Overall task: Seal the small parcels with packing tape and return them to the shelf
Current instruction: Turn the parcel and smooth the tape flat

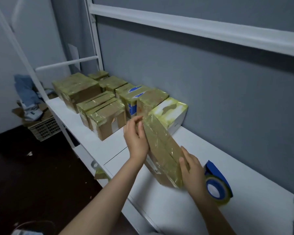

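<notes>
Parcel: a long, flat brown cardboard parcel (161, 146), centre of the frame, standing tilted with its low corner on the white shelf (210, 150) and its top leaning toward the upper left.
Parcel surface: the broad face is covered in glossy yellowish clear tape, wrinkled and catching light. Bare cardboard and a small white label show along its lower left side.
Left hand: the left hand (136, 138) lies against the parcel's upper left edge, fingers loosely bent near the top corner. Whether they pinch it cannot be told.
Right hand: the right hand (193, 173) grips the parcel's lower right edge, thumb on the taped face and fingers curled round the side.
Tape dispenser: a blue tape dispenser (217, 184) with a yellowish roll lies on the shelf at lower right, just behind the right wrist.
Sealed parcels: a cluster of taped boxes (109, 99) sits on the shelf left of centre, the nearest, a white box (172, 112), just behind the held parcel.
Crate: a white slatted crate (44, 128) holding cardboard stands on the floor at the left.
</notes>
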